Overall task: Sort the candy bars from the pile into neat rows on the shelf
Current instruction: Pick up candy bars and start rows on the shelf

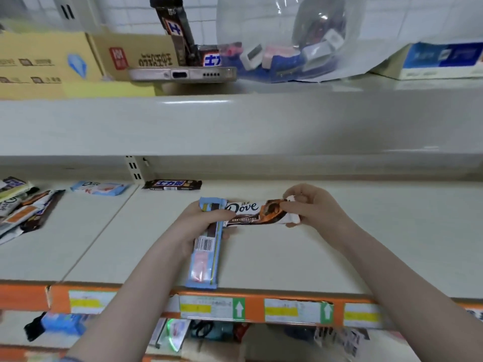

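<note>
A brown Dove bar (257, 212) is pinched at its 3 o'clock end by the right hand (313, 207) while a blue bar (205, 253) is gripped by the left hand (201, 220), above the shelf (287, 257), likely for sorting, with the pile (23, 205) at 9 o'clock.

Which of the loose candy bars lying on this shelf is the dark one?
The dark Snickers bar at the back, beside the shelf upright. The other lone bar there, a Dove bar to its left, is pale blue.

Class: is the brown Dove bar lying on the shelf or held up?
Held up: the left hand and right hand pinch the Dove bar by its ends.
</note>
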`<state>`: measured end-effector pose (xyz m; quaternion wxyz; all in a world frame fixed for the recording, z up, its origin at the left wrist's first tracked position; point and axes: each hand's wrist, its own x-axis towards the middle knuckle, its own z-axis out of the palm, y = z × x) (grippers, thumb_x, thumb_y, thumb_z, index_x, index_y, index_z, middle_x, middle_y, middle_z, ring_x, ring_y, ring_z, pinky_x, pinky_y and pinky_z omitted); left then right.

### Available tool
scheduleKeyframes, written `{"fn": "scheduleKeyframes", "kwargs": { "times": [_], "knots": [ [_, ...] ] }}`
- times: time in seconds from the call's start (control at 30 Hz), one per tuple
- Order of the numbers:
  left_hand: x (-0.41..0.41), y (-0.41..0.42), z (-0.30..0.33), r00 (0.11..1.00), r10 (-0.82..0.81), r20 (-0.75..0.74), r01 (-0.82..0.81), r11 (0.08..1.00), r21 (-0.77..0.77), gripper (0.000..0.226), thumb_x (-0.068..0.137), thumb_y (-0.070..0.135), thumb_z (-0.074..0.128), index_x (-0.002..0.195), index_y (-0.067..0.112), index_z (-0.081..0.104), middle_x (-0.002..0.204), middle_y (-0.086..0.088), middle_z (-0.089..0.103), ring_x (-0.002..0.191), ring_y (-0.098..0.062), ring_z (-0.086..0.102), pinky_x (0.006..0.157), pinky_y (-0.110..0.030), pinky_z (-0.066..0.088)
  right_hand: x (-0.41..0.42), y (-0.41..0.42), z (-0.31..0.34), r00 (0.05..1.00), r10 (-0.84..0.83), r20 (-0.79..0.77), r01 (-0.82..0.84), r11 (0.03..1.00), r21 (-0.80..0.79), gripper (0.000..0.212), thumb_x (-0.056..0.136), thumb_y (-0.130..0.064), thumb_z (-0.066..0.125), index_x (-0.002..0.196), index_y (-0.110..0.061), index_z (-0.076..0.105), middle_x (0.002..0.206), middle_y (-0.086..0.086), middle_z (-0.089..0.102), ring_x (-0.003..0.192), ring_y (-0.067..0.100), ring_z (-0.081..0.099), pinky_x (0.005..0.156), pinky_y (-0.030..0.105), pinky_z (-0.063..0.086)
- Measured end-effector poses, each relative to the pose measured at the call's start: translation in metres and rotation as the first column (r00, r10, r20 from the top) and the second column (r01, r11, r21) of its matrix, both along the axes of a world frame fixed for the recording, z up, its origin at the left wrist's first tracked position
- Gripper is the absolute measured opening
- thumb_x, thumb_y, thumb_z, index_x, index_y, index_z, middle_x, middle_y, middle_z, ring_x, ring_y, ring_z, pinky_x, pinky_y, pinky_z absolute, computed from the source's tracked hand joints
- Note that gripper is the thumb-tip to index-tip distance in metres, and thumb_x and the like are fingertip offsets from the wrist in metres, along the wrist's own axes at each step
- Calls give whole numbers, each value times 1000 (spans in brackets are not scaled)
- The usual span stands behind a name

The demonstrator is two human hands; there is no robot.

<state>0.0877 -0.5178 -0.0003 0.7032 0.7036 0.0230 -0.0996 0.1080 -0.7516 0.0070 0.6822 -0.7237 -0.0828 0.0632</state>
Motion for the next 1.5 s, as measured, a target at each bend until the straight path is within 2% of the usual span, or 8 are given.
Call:
{"fn": "scheduleKeyframes", "kwargs": {
  "times": [0.13,0.27,0.43,0.63,0.83,0.93,1.17,1.5],
  "knots": [
    [-4,0,-9,994,107,-5,-108,993,-43,23,75,6,72,57,21,71,53,2,65,42,-13,59,43,-20,48,-2,3,-6,993,13,115,16,970,-243,14,78,-5,65,86,-16,67,74,24,55,63,20,54,59,25,46],
    [-2,6,-10,991,127,-36,-128,991,-38,18,75,8,72,61,20,70,51,0,62,41,-15,58,43,-20,48,-5,9,-10,912,163,376,83,826,-558,28,75,-20,72,103,-22,68,99,-3,62,89,4,56,77,10,39],
    [-2,11,-11,987,133,-92,-138,989,-50,11,75,8,71,86,5,69,62,-7,67,43,-14,59,43,-20,48,0,21,-7,743,464,482,146,590,-794,49,75,-33,73,119,-18,61,106,1,66,96,19,57,88,33,42],
    [-4,25,-20,952,226,-206,-272,933,-234,2,82,2,63,83,1,61,62,-16,68,47,-23,66,45,-26,54,18,36,-17,681,443,583,272,586,-763,40,73,-25,75,111,-12,66,104,2,69,98,25,62,88,37,45],
    [-10,39,-22,940,272,-206,-334,855,-396,10,85,-9,50,81,-1,54,60,-16,62,48,-23,65,45,-27,53,56,55,-24,741,303,599,388,535,-751,37,75,-29,70,111,-22,65,106,-4,70,97,22,64,78,30,45],
    [-13,42,-23,952,242,-187,-300,858,-418,12,86,-9,48,82,1,54,57,-13,64,51,-22,66,48,-28,54,74,60,-28,798,264,541,372,491,-788,33,77,-32,67,109,-25,65,102,-1,70,96,24,62,76,31,47],
    [-14,49,-26,958,224,-180,-284,836,-469,13,87,-8,48,90,2,55,61,-14,68,56,-23,68,50,-28,55,99,73,-31,838,249,486,283,564,-776,21,78,-27,66,95,-16,67,90,8,68,87,27,60,77,39,50],
    [-10,51,-29,951,228,-210,-302,835,-460,16,85,-7,51,98,0,56,70,-20,67,61,-26,68,51,-29,56,117,86,-29,877,307,370,198,471,-860,18,81,-26,60,94,-15,65,88,9,68,89,25,58,79,38,47]
  ]
}}
